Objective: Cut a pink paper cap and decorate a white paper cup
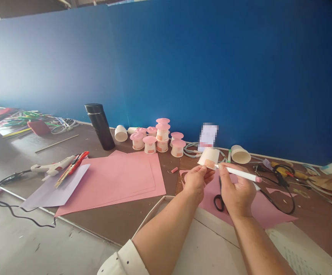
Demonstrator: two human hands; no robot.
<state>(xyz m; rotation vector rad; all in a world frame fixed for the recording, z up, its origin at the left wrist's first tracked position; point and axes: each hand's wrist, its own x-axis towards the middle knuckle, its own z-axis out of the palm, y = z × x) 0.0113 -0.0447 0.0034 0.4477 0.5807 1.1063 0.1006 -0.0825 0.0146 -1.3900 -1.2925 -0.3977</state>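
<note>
An upside-down paper cup [209, 156] with a pinkish-orange patch near its rim is held by my left hand [196, 182], the fingers closed at its lower edge. My right hand [237, 194] grips a white felt-tip pen [242, 173] with a pink end. The pen's other end meets the cup at the coloured patch. Below my hands lies a pink paper sheet [269, 208], and the black handle of a pair of scissors [219, 203] shows between my wrists. A pink pen cap [174, 170] rests left of my left hand.
Several cups with pink paper tops [150, 145] stand by the blue partition [211, 68]. A black flask [100, 128], pink sheets [125, 175], a glue gun [52, 167] and a red utility knife [73, 167] are to the left. Plain cups [240, 154] and cables lie at the back.
</note>
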